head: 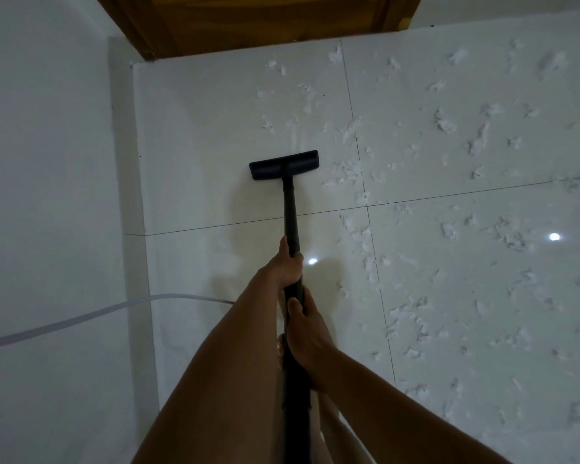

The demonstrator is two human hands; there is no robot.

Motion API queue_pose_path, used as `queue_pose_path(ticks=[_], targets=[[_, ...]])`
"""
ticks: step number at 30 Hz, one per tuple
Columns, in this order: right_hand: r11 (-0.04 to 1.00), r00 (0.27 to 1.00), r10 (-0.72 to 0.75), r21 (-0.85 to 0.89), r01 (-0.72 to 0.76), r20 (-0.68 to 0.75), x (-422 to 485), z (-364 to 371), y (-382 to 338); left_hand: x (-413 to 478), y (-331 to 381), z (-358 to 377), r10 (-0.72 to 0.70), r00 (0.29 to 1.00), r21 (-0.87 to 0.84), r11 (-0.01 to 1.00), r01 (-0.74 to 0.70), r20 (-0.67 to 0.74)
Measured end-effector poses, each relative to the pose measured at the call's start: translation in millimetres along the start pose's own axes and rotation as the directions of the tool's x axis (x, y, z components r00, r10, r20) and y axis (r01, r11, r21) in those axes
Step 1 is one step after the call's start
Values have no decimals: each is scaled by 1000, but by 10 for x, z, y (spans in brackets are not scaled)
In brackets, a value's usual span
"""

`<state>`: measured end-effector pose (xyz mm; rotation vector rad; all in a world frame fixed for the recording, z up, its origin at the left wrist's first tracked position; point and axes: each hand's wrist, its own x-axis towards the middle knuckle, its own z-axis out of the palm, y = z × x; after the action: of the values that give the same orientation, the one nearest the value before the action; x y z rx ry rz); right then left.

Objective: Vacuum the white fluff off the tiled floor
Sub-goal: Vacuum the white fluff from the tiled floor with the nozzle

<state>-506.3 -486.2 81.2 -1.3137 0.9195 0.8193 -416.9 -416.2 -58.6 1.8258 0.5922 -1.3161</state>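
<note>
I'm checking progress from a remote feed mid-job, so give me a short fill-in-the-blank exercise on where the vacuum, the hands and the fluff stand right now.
1. Both hands grip the black wand; the ____ hand is the one nearer the floor head.
2. Most of the white fluff lies to the ____ of the floor head.
3. Beyond the tiles, at the top of the view, stands a ____ door.
4. The pale cord runs in from the ____ edge of the view.

Missing words: left; right; wooden; left.

The glossy tiled floor [195,128] carries scattered white fluff [449,229] across its right side, the black vacuum head [283,165], and a pale cord [81,318] at left.
</note>
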Motion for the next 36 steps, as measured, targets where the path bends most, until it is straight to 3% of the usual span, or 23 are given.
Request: queue_pose_path(ticks=[5, 18, 29, 36], targets=[[999, 999, 10, -32, -12, -43, 159, 97, -107, 59, 154, -167, -1, 1000, 20, 1000, 1, 7], [996, 997, 69, 54, -71, 34, 427, 330, -748, 275, 610, -730, -16, 1000, 5, 1000, 16, 3], [995, 995, 93, 30, -94, 36, 507, 462, -1334, 329, 1025, -1098, -47, 999, 8, 999, 47, 13], [999, 999, 33, -11, -33, -4, 592, 574, -1650, 381, 1270, -1374, -54, 998, 15, 998, 53, 19]])
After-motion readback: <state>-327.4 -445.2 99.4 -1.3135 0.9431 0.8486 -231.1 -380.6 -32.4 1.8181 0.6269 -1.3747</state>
